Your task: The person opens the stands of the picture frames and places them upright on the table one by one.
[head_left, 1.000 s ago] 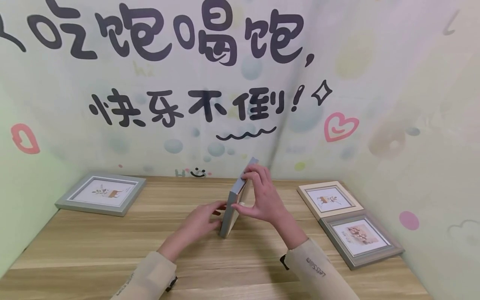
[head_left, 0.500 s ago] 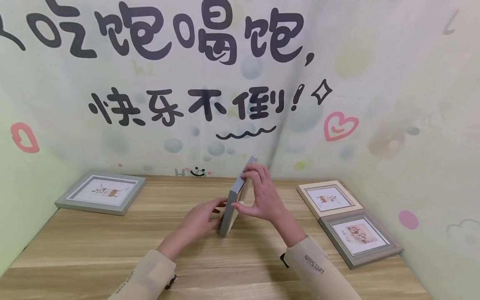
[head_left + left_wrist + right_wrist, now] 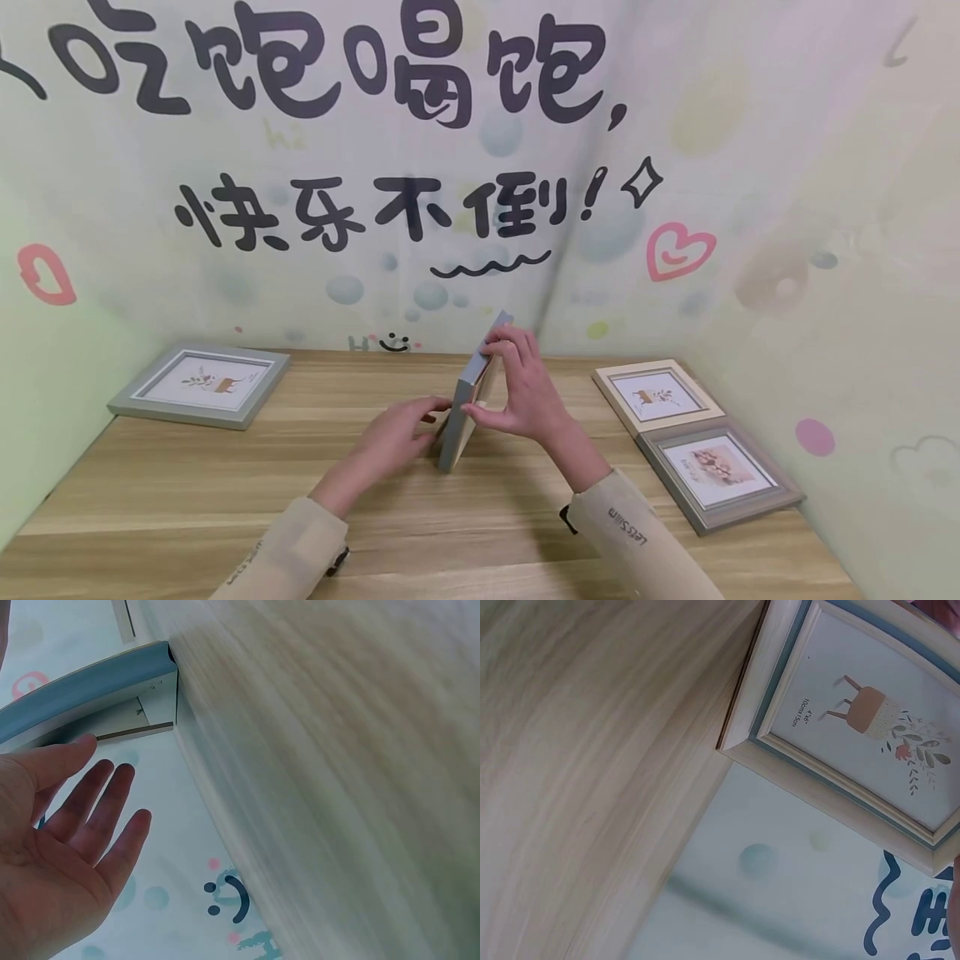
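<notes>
A picture frame [image 3: 462, 421] with blue-grey outer sides stands tilted on its edge on the wooden table [image 3: 360, 542]. My right hand [image 3: 525, 392] grips it by the upper edge and near side. In the right wrist view, the front of the picture frame [image 3: 840, 796] shows a cream border and a print of a potted plant. My left hand [image 3: 397, 433] is at its back, fingers relaxed and spread. In the left wrist view, the left thumb [image 3: 75, 754] meets the edge of a thin, dark-edged panel [image 3: 139, 733] that stands out from the back.
A grey picture frame [image 3: 266, 379] lies flat at the back left. On the right, a cream picture frame [image 3: 611, 387] and a grey-brown picture frame [image 3: 678, 487] lie against each other near the side wall. The printed back wall [image 3: 337, 325] rises behind the table.
A thin panel edge now shows at the back of the frame beside my left fingers, and that hand has drawn slightly left. My right hand keeps its grip on the frame.
</notes>
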Tool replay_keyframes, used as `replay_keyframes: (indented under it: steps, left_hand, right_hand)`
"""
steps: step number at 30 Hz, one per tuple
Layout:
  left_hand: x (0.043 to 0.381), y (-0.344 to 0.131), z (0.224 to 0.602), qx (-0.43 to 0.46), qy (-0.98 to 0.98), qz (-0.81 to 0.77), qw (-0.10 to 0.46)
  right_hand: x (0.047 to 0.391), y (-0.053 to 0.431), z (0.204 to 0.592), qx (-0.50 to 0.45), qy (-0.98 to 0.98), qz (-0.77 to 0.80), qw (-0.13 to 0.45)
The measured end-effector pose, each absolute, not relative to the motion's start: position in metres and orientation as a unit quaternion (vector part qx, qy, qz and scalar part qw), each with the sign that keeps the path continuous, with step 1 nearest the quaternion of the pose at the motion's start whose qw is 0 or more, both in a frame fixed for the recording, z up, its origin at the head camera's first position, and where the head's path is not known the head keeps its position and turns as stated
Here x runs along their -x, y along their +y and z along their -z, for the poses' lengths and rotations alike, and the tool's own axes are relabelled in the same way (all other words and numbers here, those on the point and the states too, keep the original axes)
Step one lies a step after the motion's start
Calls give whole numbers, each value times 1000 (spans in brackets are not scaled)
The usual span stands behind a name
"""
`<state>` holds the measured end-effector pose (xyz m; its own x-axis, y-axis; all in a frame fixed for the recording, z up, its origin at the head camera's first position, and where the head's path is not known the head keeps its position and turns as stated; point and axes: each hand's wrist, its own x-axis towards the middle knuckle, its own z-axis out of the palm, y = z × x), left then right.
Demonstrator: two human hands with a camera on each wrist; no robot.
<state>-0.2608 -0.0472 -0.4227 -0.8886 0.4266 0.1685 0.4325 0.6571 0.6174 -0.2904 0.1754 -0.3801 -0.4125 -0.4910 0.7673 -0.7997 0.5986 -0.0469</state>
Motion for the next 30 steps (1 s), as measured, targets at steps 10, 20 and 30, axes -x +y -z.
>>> replay_keyframes:
  steps: [10,20,30]
  left_hand:
    - [260,-49,421,229,-920,318,13]
    - [261,-51,421,234,-921,310,28]
    - [260,-53,419,240,-918,315,33]
  right_hand:
    - [289,175,378,-398,-814,-207,369]
    - [289,176,380,-395,-816,-208,367]
    - [289,175,380,-397,-814,-211,368]
